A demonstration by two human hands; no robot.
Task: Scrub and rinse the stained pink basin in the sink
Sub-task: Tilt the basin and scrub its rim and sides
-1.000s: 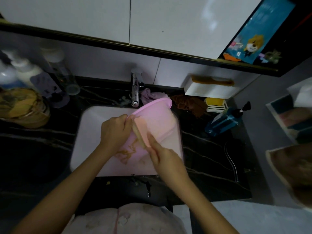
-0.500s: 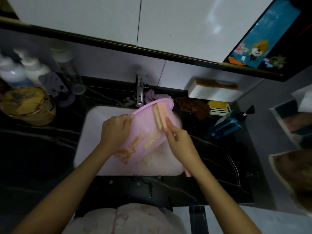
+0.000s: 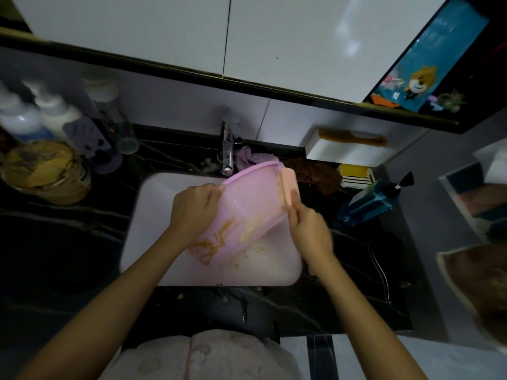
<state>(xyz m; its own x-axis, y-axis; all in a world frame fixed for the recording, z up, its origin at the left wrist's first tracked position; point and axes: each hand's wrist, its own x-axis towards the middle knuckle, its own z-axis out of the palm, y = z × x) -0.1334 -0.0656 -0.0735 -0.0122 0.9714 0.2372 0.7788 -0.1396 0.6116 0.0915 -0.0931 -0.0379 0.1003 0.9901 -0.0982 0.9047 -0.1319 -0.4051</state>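
Two hands work over the white sink (image 3: pixel 153 215): the left hand (image 3: pixel 193 212) grips the tilted, stained pink basin (image 3: pixel 247 212) while the right hand (image 3: pixel 310 229) presses a sponge (image 3: pixel 288 185) against its far-right rim.

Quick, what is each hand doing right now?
Left hand: closed on the rim of the pink basin, tilting it over the sink.
Right hand: closed on a scrubbing sponge against the basin.

tap (image 3: pixel 227 149) crowds basin (image 3: pixel 247 212), sink's (image 3: pixel 153 215) left seemingly free
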